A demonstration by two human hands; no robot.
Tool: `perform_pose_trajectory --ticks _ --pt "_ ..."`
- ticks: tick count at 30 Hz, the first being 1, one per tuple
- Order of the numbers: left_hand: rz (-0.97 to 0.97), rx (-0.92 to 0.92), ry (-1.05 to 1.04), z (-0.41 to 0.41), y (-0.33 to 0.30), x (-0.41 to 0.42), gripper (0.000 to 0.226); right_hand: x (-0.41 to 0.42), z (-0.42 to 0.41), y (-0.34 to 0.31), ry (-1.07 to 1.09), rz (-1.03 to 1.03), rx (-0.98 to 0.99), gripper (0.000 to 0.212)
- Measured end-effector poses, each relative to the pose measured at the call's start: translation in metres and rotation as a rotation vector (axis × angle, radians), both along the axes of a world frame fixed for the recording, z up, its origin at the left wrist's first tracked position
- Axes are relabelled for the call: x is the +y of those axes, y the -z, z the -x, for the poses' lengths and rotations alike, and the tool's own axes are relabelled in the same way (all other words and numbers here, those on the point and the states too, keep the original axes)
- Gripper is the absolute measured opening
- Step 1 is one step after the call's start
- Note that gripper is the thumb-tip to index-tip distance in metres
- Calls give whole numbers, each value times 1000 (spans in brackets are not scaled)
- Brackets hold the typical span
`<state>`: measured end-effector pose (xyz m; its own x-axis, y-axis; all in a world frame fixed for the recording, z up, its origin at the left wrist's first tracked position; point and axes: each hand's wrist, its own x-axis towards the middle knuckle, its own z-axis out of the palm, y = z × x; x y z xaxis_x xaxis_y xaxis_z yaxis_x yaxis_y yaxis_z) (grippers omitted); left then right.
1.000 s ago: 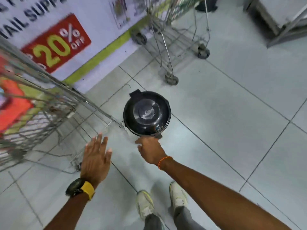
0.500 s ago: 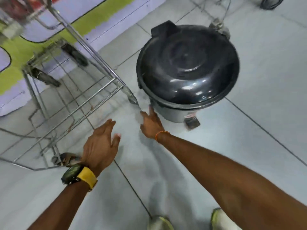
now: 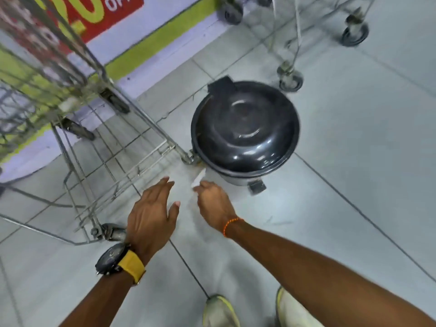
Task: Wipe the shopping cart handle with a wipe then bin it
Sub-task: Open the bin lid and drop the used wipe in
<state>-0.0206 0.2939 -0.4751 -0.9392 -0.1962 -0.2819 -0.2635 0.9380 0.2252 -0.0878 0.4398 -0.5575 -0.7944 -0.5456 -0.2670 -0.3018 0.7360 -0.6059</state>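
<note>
Pinched in the grip of the right hand [image 3: 215, 204] is a small white wipe [image 3: 198, 178], its free end pointing up toward the near edge of a round black pedal bin [image 3: 245, 131]. The wipe is near the bin's rim but not over an opening, because the domed lid [image 3: 245, 128] is shut. The foot pedal [image 3: 256, 187] shows at the bin's base, just right of that hand. The left hand [image 3: 151, 215] hovers open, fingers spread, holding nothing. A wire shopping cart [image 3: 77, 114] stands to the left, its lower corner close against the bin; its handle is out of view.

Likely risks: with the lid down, a release now would drop the wipe onto the tiled floor [image 3: 354, 161]. Neither shoe [image 3: 220, 311] is near the pedal. The thin pinch on such a light scrap could also slip.
</note>
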Motion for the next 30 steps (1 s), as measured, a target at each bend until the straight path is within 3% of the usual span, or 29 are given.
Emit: perform_pose_trajectory --ticks 4,9,11,16,21,27,30 --pt "-3 22 76 13 -124 45 56 49 7 -127 -81 29 72 39" --pt "52 167 184 43 -305 89 54 111 49 -289 53 53 116 52" --pt "63 241 202 56 -381 101 51 133 69 -354 62 7 86 44" --pt "54 350 208 82 -524 102 51 156 96 -488 149 -69 239 19" --pt "24 426 181 90 -581 83 48 149 112 -544 145 -134 328 18" --pt "113 194 195 91 -582 40 61 120 123 -588 225 -108 265 33" --pt "126 167 229 92 -572 23 63 111 125 -592 247 -128 249 37"
